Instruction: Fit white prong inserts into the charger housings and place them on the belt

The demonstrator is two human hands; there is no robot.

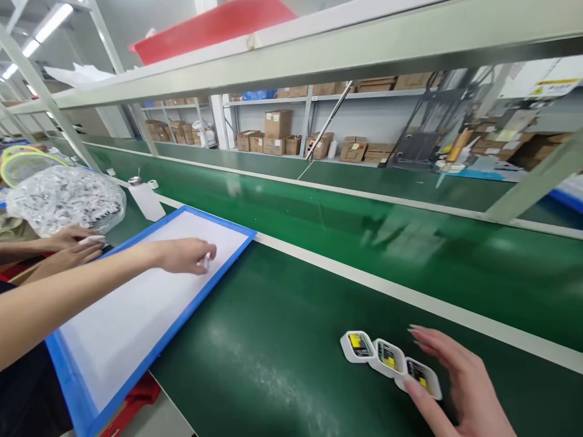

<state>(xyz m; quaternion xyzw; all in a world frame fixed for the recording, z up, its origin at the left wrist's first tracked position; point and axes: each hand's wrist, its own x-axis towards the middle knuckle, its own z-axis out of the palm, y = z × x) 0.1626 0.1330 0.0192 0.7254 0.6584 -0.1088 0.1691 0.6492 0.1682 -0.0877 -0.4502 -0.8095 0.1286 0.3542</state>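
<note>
Low at the right of the green belt (282, 364), the right hand (455, 388) lies open with fingers spread, its fingertips touching the nearest of three small white cases (389, 357) with yellow labels, which sit in a touching row. Well apart to the left, the left hand (184, 255) hovers over a white tray (68, 382) with a blue rim, pinching what seems to be a small white piece (206, 262). Beyond the tray, another person's hands (73, 240) rest beside a clear bag (64, 197) of white parts, with a white bottle (146, 200) nearby.
</note>
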